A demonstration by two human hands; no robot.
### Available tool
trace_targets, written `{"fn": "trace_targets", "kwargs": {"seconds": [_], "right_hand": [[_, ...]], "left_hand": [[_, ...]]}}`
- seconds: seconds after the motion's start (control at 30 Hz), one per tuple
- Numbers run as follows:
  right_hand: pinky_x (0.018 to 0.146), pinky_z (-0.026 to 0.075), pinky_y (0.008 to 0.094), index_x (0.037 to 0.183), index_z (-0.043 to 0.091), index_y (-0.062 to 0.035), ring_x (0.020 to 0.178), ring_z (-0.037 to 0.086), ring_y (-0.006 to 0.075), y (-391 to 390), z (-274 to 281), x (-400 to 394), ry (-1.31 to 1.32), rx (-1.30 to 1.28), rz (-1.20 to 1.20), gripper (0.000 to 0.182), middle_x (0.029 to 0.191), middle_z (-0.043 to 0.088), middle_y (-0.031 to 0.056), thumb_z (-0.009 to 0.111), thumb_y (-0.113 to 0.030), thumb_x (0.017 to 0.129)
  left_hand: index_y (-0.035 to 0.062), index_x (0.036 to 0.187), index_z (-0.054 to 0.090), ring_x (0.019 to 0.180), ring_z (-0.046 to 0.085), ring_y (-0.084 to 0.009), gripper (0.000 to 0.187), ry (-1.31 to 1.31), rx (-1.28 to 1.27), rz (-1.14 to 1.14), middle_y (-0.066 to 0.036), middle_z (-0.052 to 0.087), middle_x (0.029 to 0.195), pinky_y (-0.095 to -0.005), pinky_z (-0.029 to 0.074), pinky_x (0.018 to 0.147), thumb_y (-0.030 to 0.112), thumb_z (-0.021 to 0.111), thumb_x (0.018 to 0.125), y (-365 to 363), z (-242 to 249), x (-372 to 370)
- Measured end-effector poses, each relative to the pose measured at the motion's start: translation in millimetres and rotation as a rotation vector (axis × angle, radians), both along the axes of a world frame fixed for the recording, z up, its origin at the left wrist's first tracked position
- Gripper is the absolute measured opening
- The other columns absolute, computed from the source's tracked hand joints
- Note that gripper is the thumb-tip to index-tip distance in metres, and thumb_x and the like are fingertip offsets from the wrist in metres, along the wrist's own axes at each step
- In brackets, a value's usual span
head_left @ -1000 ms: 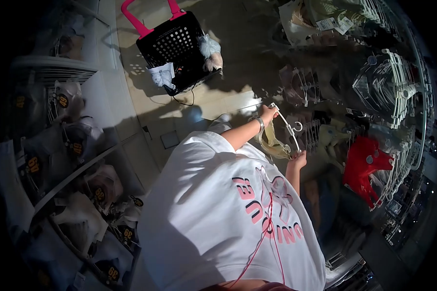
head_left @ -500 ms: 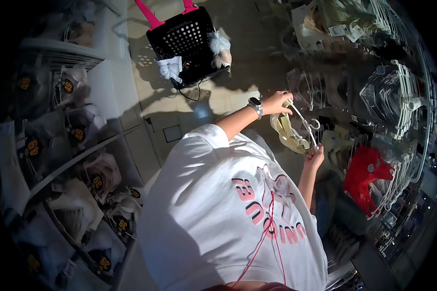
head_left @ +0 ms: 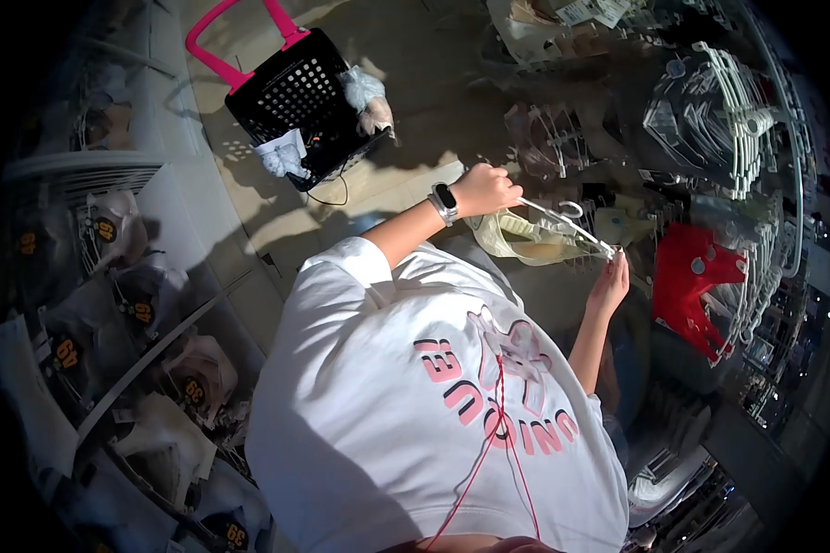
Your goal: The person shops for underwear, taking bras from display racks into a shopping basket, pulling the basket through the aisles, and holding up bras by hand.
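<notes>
A white plastic hanger (head_left: 551, 215) stretches between my two hands, its hook pointing away from me. My left hand (head_left: 487, 191), with a watch on its wrist, is closed around the hanger's left end. At the other end, my right hand (head_left: 609, 279) pinches the hanger between its fingertips. From the hanger hangs a pale yellow bra (head_left: 516, 244), its cups and straps sagging toward my white shirt. Part of the bra by my left hand is hidden.
A black shopping basket (head_left: 290, 101) with a pink handle and bagged goods stands on the floor ahead. Racks of hanging bras, including a red garment (head_left: 690, 276), line my right. Shelves of bras with price tags (head_left: 143, 311) are at my left.
The hanger has swung closer to level and the bra now spreads out below it. My hands have moved farther apart sideways. The view has shifted, bringing the basket's handle further in.
</notes>
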State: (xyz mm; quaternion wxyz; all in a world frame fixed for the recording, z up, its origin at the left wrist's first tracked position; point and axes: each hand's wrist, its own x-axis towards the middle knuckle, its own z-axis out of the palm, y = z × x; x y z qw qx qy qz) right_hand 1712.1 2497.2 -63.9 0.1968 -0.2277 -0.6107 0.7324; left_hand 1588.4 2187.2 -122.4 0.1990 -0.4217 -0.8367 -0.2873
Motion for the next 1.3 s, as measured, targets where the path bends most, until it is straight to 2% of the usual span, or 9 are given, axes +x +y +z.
{"fn": "trace_targets", "kwargs": {"seconds": [0.13,0.27,0.5,0.6,0.73,1.0,1.13,1.27,1.3], "right_hand": [[0.081,0.047,0.0242,0.110,0.061,0.0032,0.092,0.060,0.0114,-3.4,0.2,8.2,-0.003,-0.082,-0.109,0.024,0.107,0.065,0.0080,0.056,-0.014,0.094],[0.075,0.043,0.0191,0.097,0.068,0.0061,0.088,0.057,0.0082,-44.5,38.9,4.4,-0.039,0.279,0.040,0.017,0.099,0.063,0.0053,0.062,-0.008,0.089],[0.067,0.038,0.0183,0.093,0.067,0.0082,0.080,0.052,0.0072,-51.3,80.6,-21.7,0.005,0.897,0.326,0.015,0.083,0.060,0.0020,0.067,-0.002,0.083],[0.064,0.039,0.0187,0.093,0.066,0.0082,0.075,0.051,0.0060,-46.5,85.2,-18.9,-0.160,0.465,0.368,0.014,0.079,0.060,0.0005,0.068,-0.002,0.083],[0.063,0.045,0.0172,0.089,0.067,0.0075,0.070,0.057,0.0049,-46.8,113.5,-17.9,-0.460,0.319,0.463,0.012,0.077,0.064,0.0024,0.068,-0.002,0.083],[0.057,0.044,0.0179,0.074,0.052,-0.0066,0.063,0.057,0.0038,-56.2,136.8,-19.2,-0.336,0.118,0.484,0.023,0.068,0.060,-0.0011,0.074,0.000,0.076],[0.055,0.043,0.0162,0.082,0.061,-0.0032,0.064,0.056,0.0023,-40.4,120.8,-16.1,-0.406,0.052,0.654,0.010,0.075,0.062,-0.0016,0.070,-0.007,0.081],[0.073,0.045,0.0226,0.100,0.065,0.0022,0.084,0.060,0.0106,-18.2,93.9,-8.3,-0.311,-0.255,0.774,0.037,0.097,0.066,0.0078,0.070,-0.031,0.083],[0.084,0.042,0.0267,0.109,0.062,0.0042,0.100,0.057,0.0139,-17.6,93.6,-10.4,-0.173,-0.420,0.895,0.051,0.110,0.063,0.0114,0.071,-0.038,0.081]], "left_hand": [[0.0152,0.064,0.053,0.056,0.059,-0.0161,0.028,-0.082,0.049,0.083,0.001,0.053,0.052,-0.0301,0.046,0.046,0.034,0.065,0.081,-10.1,13.4,1.3],[0.0145,0.065,0.054,0.057,0.056,-0.0152,0.025,-0.073,0.044,0.058,0.001,0.050,0.055,-0.0305,0.046,0.048,0.031,0.068,0.078,-7.3,9.4,4.6],[0.0126,0.064,0.050,0.059,0.054,-0.0154,0.026,-0.018,0.040,-0.203,0.001,0.050,0.057,-0.0302,0.045,0.050,0.027,0.069,0.074,-12.6,43.3,2.2],[0.0113,0.062,0.046,0.058,0.052,-0.0161,0.030,-0.023,0.058,-0.249,0.000,0.047,0.057,-0.0306,0.043,0.050,0.026,0.070,0.073,-22.2,70.2,3.5],[0.0121,0.061,0.047,0.056,0.051,-0.0145,0.033,-0.003,0.048,-0.274,0.001,0.046,0.055,-0.0284,0.043,0.049,0.029,0.069,0.077,-33.8,92.1,6.2],[0.0081,0.058,0.050,0.050,0.048,-0.0201,0.032,-0.139,0.120,-0.236,-0.004,0.044,0.054,-0.0319,0.040,0.047,0.024,0.075,0.071,-47.3,111.7,28.8],[0.0073,0.058,0.050,0.049,0.047,-0.0210,0.032,-0.157,0.131,-0.231,-0.005,0.045,0.055,-0.0318,0.040,0.047,0.023,0.075,0.071,-50.4,112.9,30.9],[0.0062,0.058,0.050,0.048,0.047,-0.0215,0.032,-0.209,0.164,-0.221,-0.005,0.046,0.054,-0.0327,0.039,0.046,0.021,0.075,0.072,-51.3,106.8,29.9],[0.0058,0.058,0.051,0.048,0.047,-0.0216,0.032,-0.229,0.180,-0.207,-0.005,0.046,0.054,-0.0329,0.038,0.045,0.020,0.075,0.072,-51.8,105.5,29.4]]}}
